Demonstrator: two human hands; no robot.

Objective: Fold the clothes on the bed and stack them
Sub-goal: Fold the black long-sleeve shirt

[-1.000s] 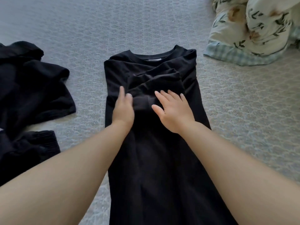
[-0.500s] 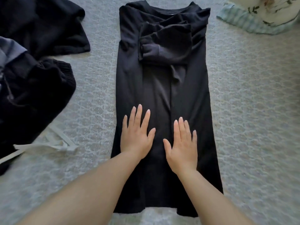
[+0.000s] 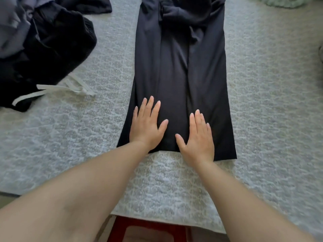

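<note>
A long black garment (image 3: pixel 174 70) lies flat down the middle of the bed, its sides folded inward into a narrow strip and its sleeves folded across the top. My left hand (image 3: pixel 146 126) lies flat on its lower left part, fingers straight and spread. My right hand (image 3: pixel 197 138) presses flat on the lower right part, its heel at the hem. Neither hand grips the cloth.
A heap of dark clothes (image 3: pixel 45 46) with white drawstrings (image 3: pixel 70 88) lies at the left. The grey patterned bedspread (image 3: pixel 272 102) covers the bed; its near edge (image 3: pixel 166 219) runs below my arms, with a red stool (image 3: pixel 148 231) beneath. A pale green cloth (image 3: pixel 286 1) shows at the top right.
Both hands slid down the garment from the folded sleeves to the hem, staying flat. The view tilted down, so the collar has left the frame.
</note>
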